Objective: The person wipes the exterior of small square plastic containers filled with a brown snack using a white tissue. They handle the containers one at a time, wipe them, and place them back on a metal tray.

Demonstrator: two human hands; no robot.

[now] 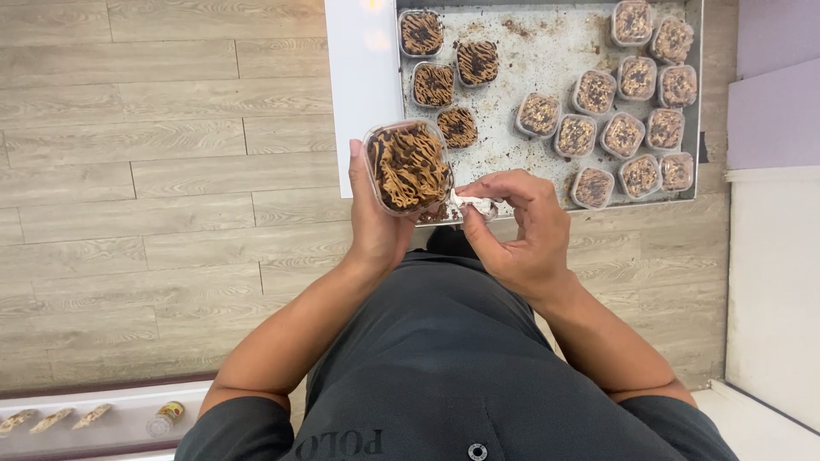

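The person's left hand (374,224) grips a clear, squarish plastic dessert cup (408,166) filled to the brim with brown cream streaked with dark chocolate, holding it tilted in the air just in front of the near edge of the large, crumb-stained metal baking tray (530,51). The thumb lies along the cup's left wall and the fingers are hidden behind it. The right hand (521,229) is pinched shut on a small crumpled white tissue (475,203), which sits at the cup's lower right corner; whether it actually touches the plastic cannot be told.

The tray rests on a white bench (359,94) and carries two groups of similar cups: four chocolate-drizzled cups (444,81) on the left, close to the held one, and a larger cluster of crumb-topped cups (628,111) on the right.

Judging by the grip and the tissue, the step in hand looks like wiping smears off the outside of the held cup. The next move would seem to call for a steady left-hand hold that keeps the topping level, and a light pass of the tissue along the rim and wall without dragging through the cream.
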